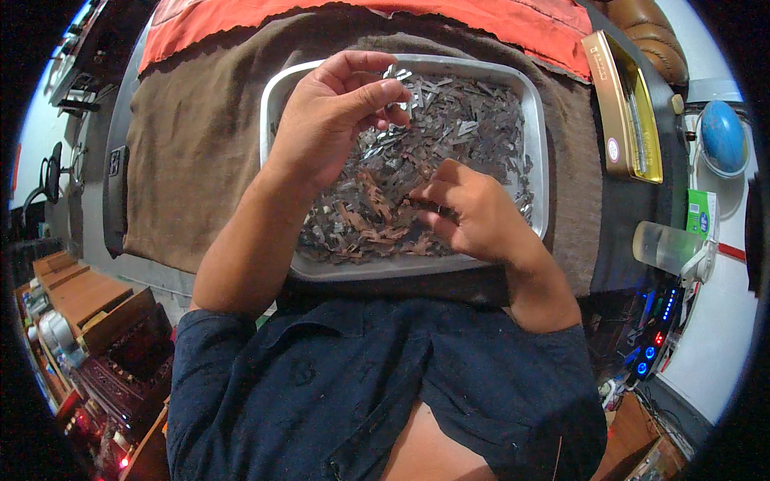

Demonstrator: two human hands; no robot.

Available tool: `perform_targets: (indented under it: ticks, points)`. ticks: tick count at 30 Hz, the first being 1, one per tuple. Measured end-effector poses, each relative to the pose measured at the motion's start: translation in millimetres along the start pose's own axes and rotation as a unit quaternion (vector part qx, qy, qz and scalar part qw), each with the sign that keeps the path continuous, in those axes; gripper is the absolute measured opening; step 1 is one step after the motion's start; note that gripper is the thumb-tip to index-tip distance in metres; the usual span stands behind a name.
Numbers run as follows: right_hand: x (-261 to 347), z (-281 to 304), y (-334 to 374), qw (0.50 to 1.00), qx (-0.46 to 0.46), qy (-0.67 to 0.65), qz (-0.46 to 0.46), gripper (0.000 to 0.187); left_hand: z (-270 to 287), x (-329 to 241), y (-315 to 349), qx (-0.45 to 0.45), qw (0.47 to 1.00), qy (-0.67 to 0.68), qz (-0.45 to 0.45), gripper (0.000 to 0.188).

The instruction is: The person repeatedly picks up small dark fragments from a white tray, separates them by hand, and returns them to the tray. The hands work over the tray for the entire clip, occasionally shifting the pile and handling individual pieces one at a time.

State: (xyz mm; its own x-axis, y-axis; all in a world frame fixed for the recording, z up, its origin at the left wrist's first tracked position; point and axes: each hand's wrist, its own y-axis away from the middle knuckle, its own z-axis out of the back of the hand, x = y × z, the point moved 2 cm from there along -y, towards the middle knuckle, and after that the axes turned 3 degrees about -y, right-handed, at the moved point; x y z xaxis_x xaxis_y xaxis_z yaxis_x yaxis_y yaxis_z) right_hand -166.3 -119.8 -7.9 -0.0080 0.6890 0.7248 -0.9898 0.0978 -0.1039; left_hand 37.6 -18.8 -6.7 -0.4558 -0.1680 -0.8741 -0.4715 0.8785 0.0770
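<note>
thin flat pieces [473,100], silvery grey and rusty brown: heaped in metal tray [541,168], upper centre | left hand [341,100]: thumb and fingers pinched on silvery bits [399,74], tray's upper part | right hand [481,212]: fingers bent, slightly parted, at heap, centre; grip cannot be told | brown cloth [196,160]: under tray | gold box [603,100], upper right: open, slim items inside | translucent container [662,246], right: contents unclear

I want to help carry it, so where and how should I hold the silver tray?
Probably best hold the silver tray by its left and right ends, coming from outside each end. Its raised rim gives an edge to grip there, while the middle is full of loose gray and brown pieces.
</note>
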Motion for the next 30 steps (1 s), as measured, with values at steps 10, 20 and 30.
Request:
perform_targets:
  ticks: [10, 20, 30]
  points:
    - [11, -13, -1, 0.99, 0.051, 0.097, 0.09, 0.029, -3, 2, 1, 0.003, 1.0, -0.012, -0.001, 0.033]
    - [13, -24, 1, 0.981, 0.064, 0.154, 0.096, 0.013, -2, 5, 1, 0.016, 1.0, -0.013, 0.007, 0.034]
    - [2, 2, -2, 0.963, -0.198, -0.162, -0.089, 0.009, -11, 8, 3, 0.047, 0.993, -0.106, 0.011, 0.032]
